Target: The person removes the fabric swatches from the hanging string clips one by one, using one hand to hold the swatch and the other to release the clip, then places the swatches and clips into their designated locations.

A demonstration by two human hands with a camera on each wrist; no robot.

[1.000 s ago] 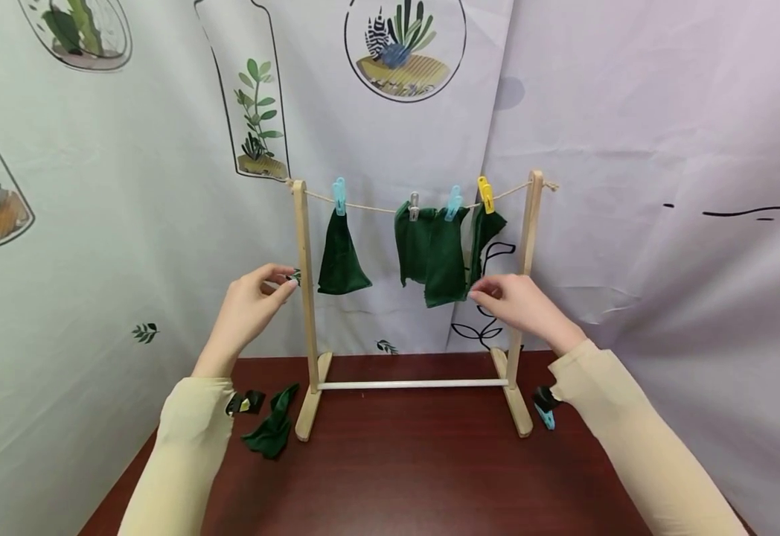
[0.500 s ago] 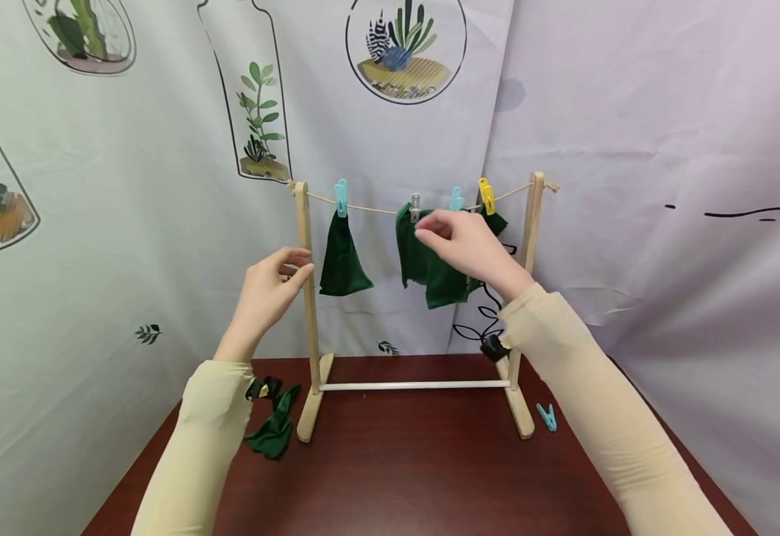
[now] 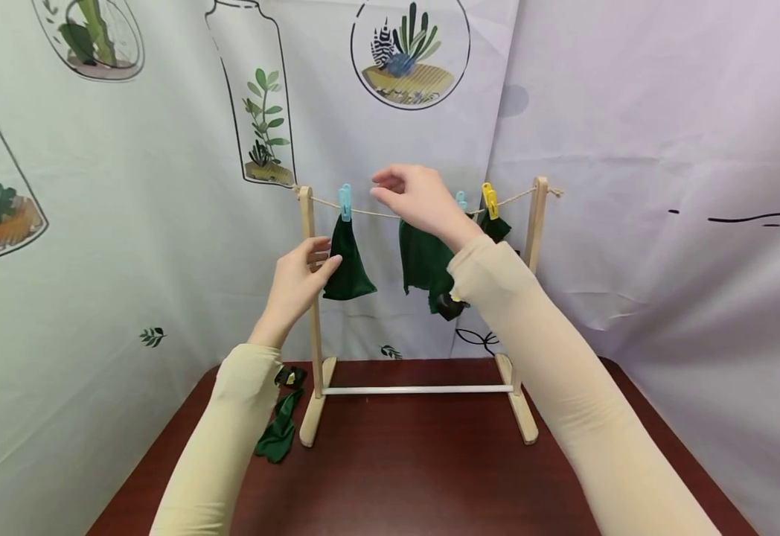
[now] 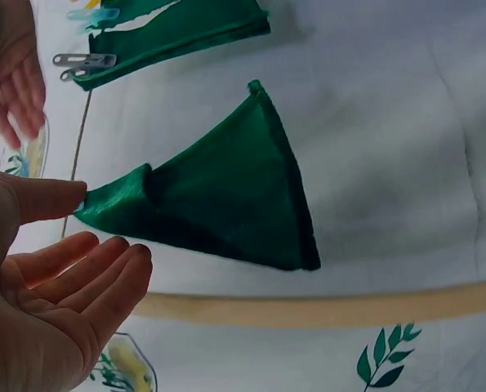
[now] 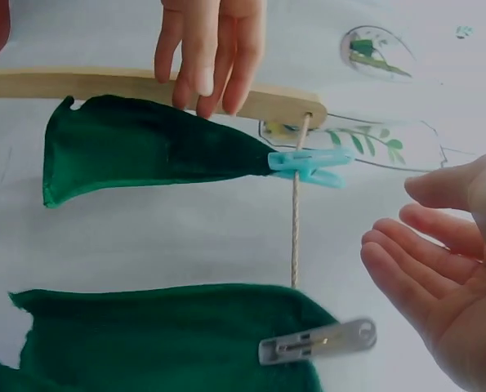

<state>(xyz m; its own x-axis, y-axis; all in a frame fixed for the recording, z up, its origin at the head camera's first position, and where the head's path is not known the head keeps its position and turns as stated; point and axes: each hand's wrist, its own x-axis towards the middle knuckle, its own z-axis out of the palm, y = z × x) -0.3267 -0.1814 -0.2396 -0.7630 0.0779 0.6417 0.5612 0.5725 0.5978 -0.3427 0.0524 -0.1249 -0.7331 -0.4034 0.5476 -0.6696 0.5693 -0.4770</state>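
A green cloth (image 3: 348, 269) hangs from the rope under a light blue clothespin (image 5: 308, 167), at the left of the wooden rack (image 3: 308, 208). My left hand (image 3: 299, 283) is beside this cloth by the left post, fingers spread and nothing held; the frames leave unclear whether it touches the cloth. Farther right and higher, my right hand (image 3: 422, 195) is raised near the rope, its fingers loosely bent and holding nothing. Behind it hangs a wider green cloth (image 5: 161, 335) with a grey clothespin (image 5: 316, 341), hidden from the head view by the hand.
A yellow clothespin (image 3: 490, 201) holds another green piece near the right post, with a light blue clothespin (image 3: 461, 199) beside it. A crumpled green cloth (image 3: 277, 432) lies on the dark red table (image 3: 403, 469), left of the rack. A printed curtain (image 3: 162, 186) hangs behind.
My right hand has moved up and left from the right-hand cloths, past the grey clothespin. My left hand has moved right and up to the left-hand cloth. The hanging cloths stay clipped.
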